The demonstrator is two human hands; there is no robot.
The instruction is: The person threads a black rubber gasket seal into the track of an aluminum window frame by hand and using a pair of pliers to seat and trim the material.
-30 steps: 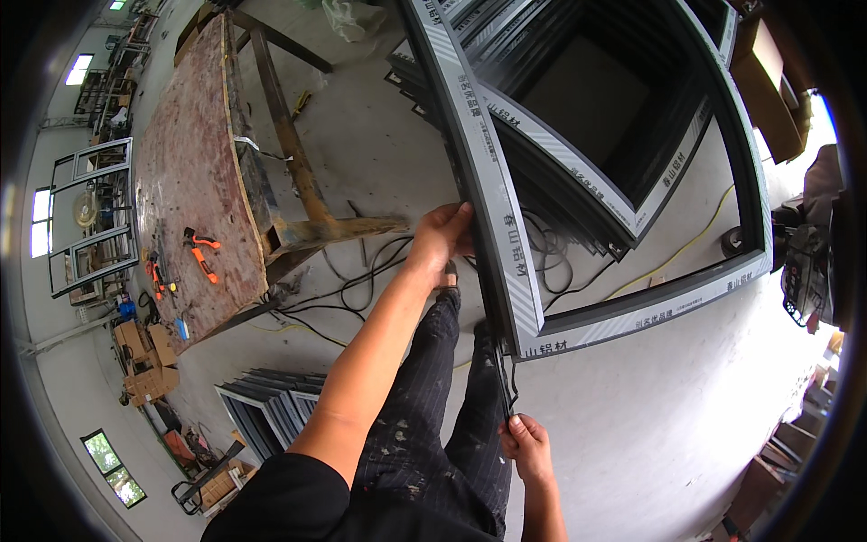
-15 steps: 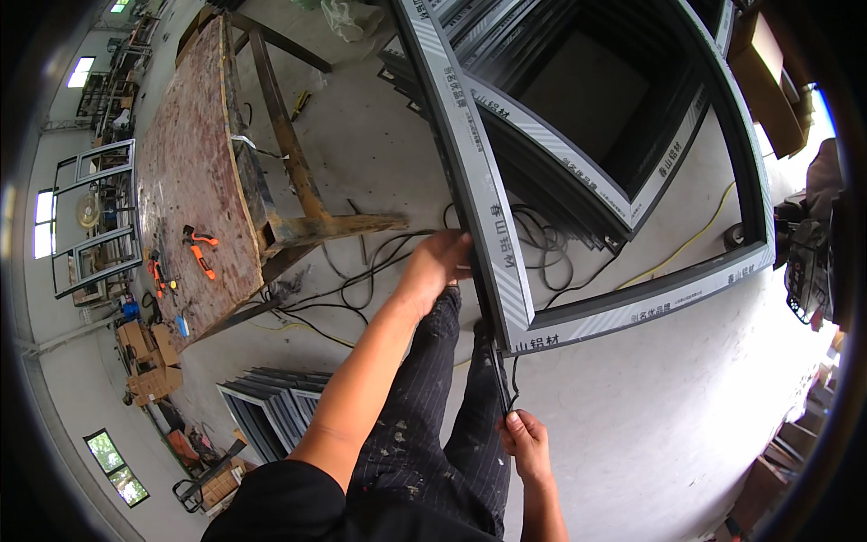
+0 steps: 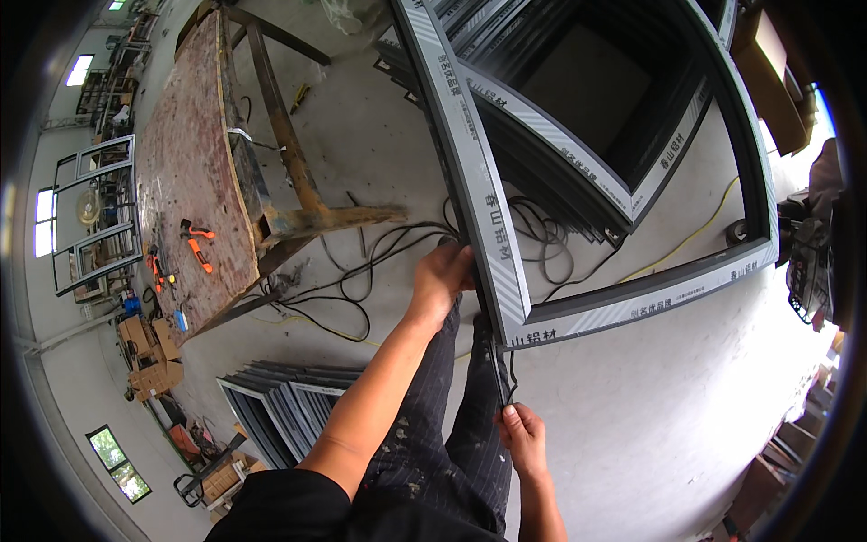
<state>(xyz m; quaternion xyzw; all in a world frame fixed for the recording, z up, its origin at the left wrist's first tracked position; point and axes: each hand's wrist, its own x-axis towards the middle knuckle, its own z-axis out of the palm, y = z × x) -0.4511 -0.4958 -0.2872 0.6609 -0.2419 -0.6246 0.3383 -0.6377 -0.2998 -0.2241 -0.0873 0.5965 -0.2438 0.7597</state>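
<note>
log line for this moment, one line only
left hand: grips edge of dark window frame | right hand: pinches black rubber strip below frame corner | cables on floor

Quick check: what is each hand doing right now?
Left hand: closed on the edge of the dark aluminium window frame.
Right hand: closed, pinching the black rubber sealing strip just below the frame's corner.

The frame (image 3: 470, 172) is dark grey, wrapped in white film with grey diagonal stripes and dark print. The cables (image 3: 361, 271) on the pale grey floor (image 3: 650, 425) are black, one cord (image 3: 695, 235) yellow. The table (image 3: 181, 172) is rusty red-brown with orange tools (image 3: 194, 244), and the trousers (image 3: 452, 425) are black with fine pale stripes and paint specks.
</note>
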